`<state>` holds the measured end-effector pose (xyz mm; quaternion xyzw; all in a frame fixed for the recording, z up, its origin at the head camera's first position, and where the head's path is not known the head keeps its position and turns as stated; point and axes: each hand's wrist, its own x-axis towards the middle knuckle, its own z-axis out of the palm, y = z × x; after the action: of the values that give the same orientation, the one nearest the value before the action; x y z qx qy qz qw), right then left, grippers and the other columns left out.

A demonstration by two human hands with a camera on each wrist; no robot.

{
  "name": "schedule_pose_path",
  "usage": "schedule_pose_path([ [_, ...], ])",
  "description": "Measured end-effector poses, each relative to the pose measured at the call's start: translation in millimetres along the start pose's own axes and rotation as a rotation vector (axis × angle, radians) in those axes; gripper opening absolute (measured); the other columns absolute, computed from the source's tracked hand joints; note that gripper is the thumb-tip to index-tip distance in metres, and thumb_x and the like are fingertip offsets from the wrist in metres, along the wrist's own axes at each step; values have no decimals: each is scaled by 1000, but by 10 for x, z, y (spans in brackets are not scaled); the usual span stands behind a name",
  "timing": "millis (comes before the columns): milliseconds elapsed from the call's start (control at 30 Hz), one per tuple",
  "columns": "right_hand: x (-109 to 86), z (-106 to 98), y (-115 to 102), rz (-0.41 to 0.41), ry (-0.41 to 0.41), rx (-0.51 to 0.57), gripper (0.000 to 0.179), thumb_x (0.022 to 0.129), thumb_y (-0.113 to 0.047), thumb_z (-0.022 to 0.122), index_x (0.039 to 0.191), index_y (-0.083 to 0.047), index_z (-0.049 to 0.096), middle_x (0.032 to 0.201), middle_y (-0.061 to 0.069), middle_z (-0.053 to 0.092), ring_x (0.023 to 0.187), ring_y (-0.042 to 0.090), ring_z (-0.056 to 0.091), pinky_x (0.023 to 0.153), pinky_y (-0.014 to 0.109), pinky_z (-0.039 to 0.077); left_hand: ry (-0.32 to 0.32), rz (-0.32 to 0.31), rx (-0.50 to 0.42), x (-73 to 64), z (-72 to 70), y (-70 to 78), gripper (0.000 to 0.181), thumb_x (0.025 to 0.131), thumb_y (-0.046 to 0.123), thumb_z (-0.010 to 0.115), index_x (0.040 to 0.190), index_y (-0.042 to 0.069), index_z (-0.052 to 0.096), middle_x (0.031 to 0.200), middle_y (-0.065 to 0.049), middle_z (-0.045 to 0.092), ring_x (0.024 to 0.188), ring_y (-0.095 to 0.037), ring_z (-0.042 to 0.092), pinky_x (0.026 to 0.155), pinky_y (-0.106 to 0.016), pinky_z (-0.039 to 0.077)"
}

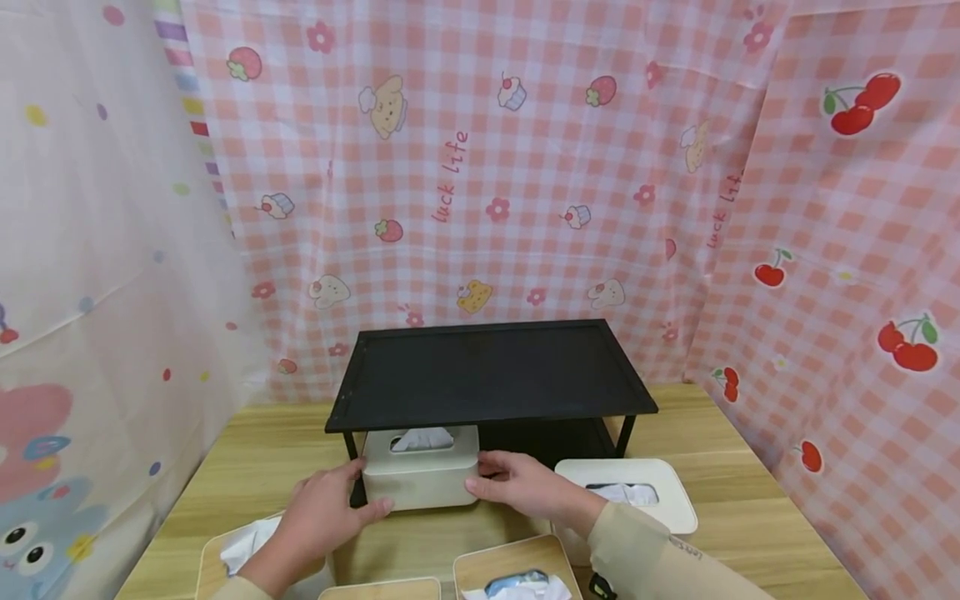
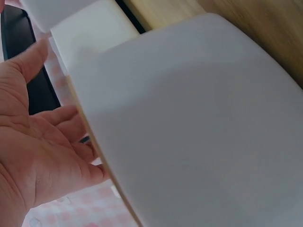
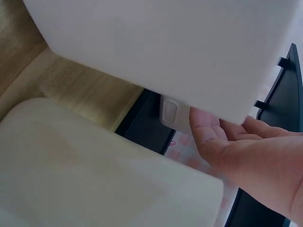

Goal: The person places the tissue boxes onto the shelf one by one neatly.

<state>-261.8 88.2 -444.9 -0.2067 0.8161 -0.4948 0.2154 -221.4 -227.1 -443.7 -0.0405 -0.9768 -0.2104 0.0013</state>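
A person's left grip (image 1: 326, 506) and right grip (image 1: 525, 483) close on opposite ends of a white tissue box (image 1: 422, 485), thumbs at its front, at the mouth of a black stand (image 1: 491, 371) on a wooden tabletop (image 1: 738, 508). The stand's top overhangs the box's rear, and one front leg (image 1: 350, 446) stands just beside its left end; whether the base touches the lower shelf cannot be told.

Four more boxes crowd the foreground, making five: a white-lidded box (image 1: 677, 498) partly behind the right forearm, and three wooden-topped boxes (image 1: 212, 562) (image 1: 380, 592) (image 1: 487, 564), the leftmost partly covered by the left arm. A small dark object (image 1: 602, 587) lies near the right sleeve.

The right wrist view reveals an oblong recess (image 3: 169, 113) in a pale box by the fingers, hidden from the head view; the left wrist view is mostly filled by a smooth box wall (image 2: 189, 123). Pink checked cloth (image 1: 480, 167) hangs behind.
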Motion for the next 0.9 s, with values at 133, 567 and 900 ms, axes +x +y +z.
schedule_pose_path([
  [133,-9,-10,6,3,-5,7,78,105,-47,66,158,7,45,153,23,59,143,39,56,121,58,44,-5,-21,-23,-44,-3,19,83,87,55,85,145,-1,63,125,-14,79,123,-45,69,111,-69,41],
  [567,-34,23,-14,-24,-20,15,76,105,-45,67,157,7,46,153,24,59,144,41,56,121,59,42,-21,-13,-16,-64,-12,25,89,84,56,87,144,-5,61,130,-15,77,126,-41,68,111,-68,42],
  [900,35,27,10,8,-8,-33,78,104,-51,67,159,1,47,157,20,57,142,39,57,117,57,48,-20,47,52,-61,-1,29,74,85,58,86,141,12,70,126,-14,78,121,-42,70,109,-72,42],
])
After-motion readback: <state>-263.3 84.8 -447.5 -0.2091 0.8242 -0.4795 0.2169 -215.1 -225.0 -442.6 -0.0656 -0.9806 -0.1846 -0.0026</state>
